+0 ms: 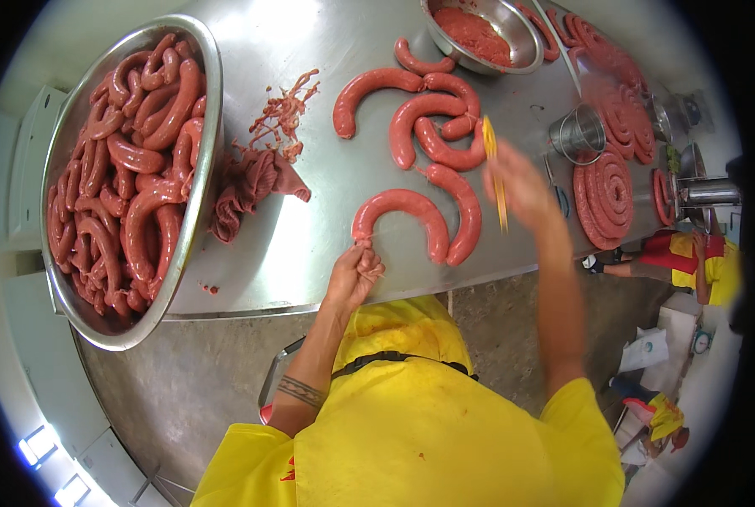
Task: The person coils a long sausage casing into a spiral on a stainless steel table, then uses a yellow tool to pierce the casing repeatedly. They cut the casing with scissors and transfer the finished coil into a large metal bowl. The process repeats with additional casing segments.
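My left hand [356,272] is closed on the near end of a curved raw sausage [403,203], at the table's front edge. My right hand [519,188], a little blurred, is raised to the right of the sausages and closed on a long, thin yellow thing [501,198]. That thing sticks out above and below the fingers; its exact kind cannot be made out. Beside the held sausage curves another thick sausage [466,215]. Farther back lies a linked group of sausages [428,110], bent into loops on the metal table.
A large metal basin [212,127] heaped with sausages stands left. Next to it lie a reddish cloth [255,182] and meat scraps [283,118]. Behind are a bowl [525,38] of minced meat, a metal bucket [576,135] and coiled sausages [604,198]. Two other people are at right.
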`<state>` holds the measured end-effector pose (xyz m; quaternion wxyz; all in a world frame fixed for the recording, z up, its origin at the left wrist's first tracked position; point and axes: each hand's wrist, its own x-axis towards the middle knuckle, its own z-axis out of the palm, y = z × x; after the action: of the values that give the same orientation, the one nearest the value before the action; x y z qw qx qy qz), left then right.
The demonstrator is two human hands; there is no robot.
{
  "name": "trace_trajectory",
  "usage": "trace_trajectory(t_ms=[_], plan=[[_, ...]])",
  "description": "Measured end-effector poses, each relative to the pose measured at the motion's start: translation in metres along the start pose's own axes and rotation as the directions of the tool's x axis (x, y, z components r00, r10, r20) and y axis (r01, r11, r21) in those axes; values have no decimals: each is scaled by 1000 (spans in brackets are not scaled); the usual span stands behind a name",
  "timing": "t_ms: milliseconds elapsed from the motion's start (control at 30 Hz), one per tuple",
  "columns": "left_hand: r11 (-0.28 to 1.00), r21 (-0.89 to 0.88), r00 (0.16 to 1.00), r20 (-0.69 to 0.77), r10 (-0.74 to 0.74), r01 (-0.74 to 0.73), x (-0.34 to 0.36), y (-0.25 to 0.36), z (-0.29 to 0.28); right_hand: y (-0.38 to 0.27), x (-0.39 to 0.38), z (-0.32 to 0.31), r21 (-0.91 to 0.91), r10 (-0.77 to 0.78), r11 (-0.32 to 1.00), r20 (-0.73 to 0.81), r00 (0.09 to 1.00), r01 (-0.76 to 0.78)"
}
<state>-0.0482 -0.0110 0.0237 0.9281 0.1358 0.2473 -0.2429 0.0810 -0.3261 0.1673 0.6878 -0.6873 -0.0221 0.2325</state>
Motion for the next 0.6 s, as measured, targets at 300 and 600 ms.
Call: trace_trajectory(t_ms=[300,600], plan=[[-277,960,791,138,596,42,3,19,1,130,-37,158,-490,10,869,-137,991,-77],[92,964,637,91,765,-248,-6,27,-8,53,54,221,-125,-30,989,392,920,85]])
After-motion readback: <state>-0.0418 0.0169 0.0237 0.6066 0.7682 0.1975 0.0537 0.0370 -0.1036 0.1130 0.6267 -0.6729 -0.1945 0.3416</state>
